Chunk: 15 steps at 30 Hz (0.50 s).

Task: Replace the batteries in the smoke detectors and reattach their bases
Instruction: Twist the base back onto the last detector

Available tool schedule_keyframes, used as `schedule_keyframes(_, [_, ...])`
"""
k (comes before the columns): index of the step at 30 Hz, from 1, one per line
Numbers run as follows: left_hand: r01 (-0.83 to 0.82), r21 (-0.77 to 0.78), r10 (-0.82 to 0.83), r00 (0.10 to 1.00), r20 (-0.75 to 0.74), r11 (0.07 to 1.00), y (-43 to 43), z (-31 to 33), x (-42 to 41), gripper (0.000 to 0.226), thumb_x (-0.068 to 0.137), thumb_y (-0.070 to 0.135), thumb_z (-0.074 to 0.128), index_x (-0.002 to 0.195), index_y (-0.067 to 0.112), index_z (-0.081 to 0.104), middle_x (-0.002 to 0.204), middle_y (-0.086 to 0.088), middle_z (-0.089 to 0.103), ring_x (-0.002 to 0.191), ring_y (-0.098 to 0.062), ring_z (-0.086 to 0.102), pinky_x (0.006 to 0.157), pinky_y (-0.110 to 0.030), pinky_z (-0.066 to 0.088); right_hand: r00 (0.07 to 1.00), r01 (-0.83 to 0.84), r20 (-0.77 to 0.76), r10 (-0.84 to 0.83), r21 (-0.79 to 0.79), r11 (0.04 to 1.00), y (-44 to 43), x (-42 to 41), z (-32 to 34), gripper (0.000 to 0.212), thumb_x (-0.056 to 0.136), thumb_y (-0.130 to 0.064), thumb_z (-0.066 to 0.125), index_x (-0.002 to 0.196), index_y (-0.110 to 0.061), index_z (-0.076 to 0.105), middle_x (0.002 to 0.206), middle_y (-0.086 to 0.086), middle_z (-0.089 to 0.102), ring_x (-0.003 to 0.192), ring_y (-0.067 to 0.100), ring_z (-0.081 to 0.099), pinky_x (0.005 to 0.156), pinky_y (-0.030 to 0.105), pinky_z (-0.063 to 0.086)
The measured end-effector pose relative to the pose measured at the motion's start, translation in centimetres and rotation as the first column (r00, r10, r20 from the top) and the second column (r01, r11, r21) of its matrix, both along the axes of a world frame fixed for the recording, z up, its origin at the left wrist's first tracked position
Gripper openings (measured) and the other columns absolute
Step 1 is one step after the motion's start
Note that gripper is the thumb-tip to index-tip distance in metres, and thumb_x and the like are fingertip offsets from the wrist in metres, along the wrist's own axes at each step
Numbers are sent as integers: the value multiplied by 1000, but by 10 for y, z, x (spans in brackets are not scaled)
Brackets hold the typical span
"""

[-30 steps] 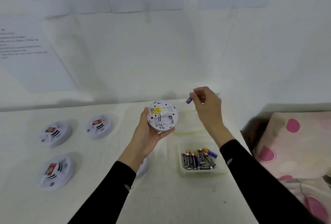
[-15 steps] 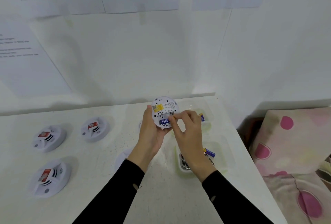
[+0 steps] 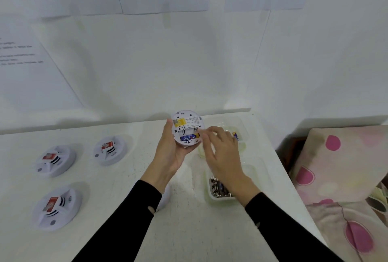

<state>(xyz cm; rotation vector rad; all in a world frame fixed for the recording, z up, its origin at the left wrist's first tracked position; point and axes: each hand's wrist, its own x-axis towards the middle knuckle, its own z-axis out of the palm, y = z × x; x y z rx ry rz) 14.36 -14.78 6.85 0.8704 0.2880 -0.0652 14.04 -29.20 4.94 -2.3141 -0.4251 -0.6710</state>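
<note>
Left hand point(image 3: 172, 154) is gripping the smoke detector point(image 3: 186, 124) by its rim over the table point(image 3: 189, 230), battery point(image 3: 190, 137) sitting in its bay. Right hand point(image 3: 222, 152) is hovering beside it, fingers loose, holding nothing. Probably light, stiff, slick plastic; rim grip looking safest

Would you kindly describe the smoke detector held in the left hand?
The smoke detector is a round white plastic-looking disc, held above the table with its back toward the camera. A yellow sticker and small print sit on the upper part; below, an open bay holds one blue battery lying crosswise. The left hand grips its left side and underside; fingertips of the right hand meet its right edge.
</note>
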Motion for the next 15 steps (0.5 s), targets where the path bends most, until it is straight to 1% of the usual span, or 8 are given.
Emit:
schedule_keyframes(1, [0,-12,0,1000,2,1000,1,-1,0,47,106,44,33,134,13,56,128,-17,66,116,-34,64,91,-51,55,992,-18,-122,32,112,994,-6,8,9,29,102,-31,40,123,-26,60,102,-7,65,86,12,58,77,29,36])
schedule_keyframes(2, [-2,-25,2,1000,1,1000,1,-2,0,45,106,43,34,133,14,56,129,-16,65,118,-35,63,94,-54,53,975,20,-222,14,152,988,-14,22,15,29,102,-28,40,126,-24,55,98,-5,66,84,15,61,73,28,38])
schedule_keyframes(3, [-2,-40,2,1000,0,999,1,-2,0,44,106,42,35,133,14,56,130,-16,65,119,-36,62,96,-56,51,950,77,-309,-54,64,995,-22,37,20,30,101,-23,40,129,-21,52,100,-1,66,89,19,63,72,28,41])
schedule_keyframes(4, [0,-53,0,1000,-2,999,1,-2,-1,43,106,41,36,133,15,56,130,-16,65,119,-36,62,95,-56,51,908,112,-391,-149,-116,987,-29,52,24,32,100,-17,40,131,-18,51,108,3,64,98,22,62,76,29,43])
schedule_keyframes(6, [11,-71,-11,1000,-6,997,-1,-2,-2,44,105,41,37,135,15,54,130,-16,65,120,-36,61,93,-56,53,792,78,-501,-349,-484,872,-34,72,29,32,96,-3,42,124,-11,55,120,8,60,108,25,60,78,30,46])
schedule_keyframes(7, [15,-75,-16,1000,-10,997,-3,-1,-2,45,105,42,37,137,15,54,130,-16,65,120,-36,61,92,-55,54,764,39,-503,-405,-590,806,-33,77,29,30,92,2,43,117,-7,58,118,9,61,105,26,61,73,28,45])
schedule_keyframes(9, [25,-76,-26,1000,-12,997,-7,-1,-3,46,105,43,37,137,14,53,129,-16,65,119,-36,62,92,-55,54,757,-9,-479,-444,-687,727,-29,81,28,27,89,6,47,109,-6,61,109,8,63,100,25,65,67,26,43])
schedule_keyframes(15, [32,-91,-33,999,-10,995,-6,1,-7,42,106,42,36,129,15,58,119,-14,71,116,-36,64,93,-56,53,804,-20,-410,-431,-742,670,-21,88,13,24,90,3,47,105,-6,63,109,8,65,99,24,66,69,25,48])
